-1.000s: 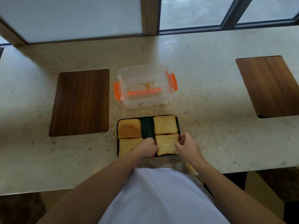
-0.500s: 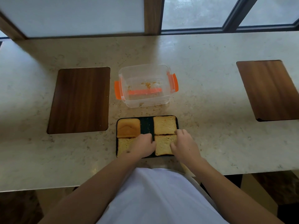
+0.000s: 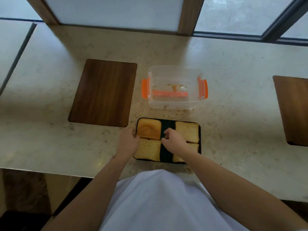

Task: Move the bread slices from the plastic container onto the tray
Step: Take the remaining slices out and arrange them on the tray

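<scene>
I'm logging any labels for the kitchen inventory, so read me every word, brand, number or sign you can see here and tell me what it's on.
None: no readable text in this view.
Clear plastic container with orange clips: no label, only crumbs inside.
Black rectangular tray and its bread slices: no print.
Dark wooden boards, pale stone counter: unmarked.

Both bare forearms reach forward from the bottom of the frame, angling in toward each other. The left hand [image 3: 128, 142] sits a bit further left, fingers curled at the far end. The right hand [image 3: 173, 138] is loosely curled too, knuckles up, fingertips tucked under. The hands are near each other, not touching.
</scene>
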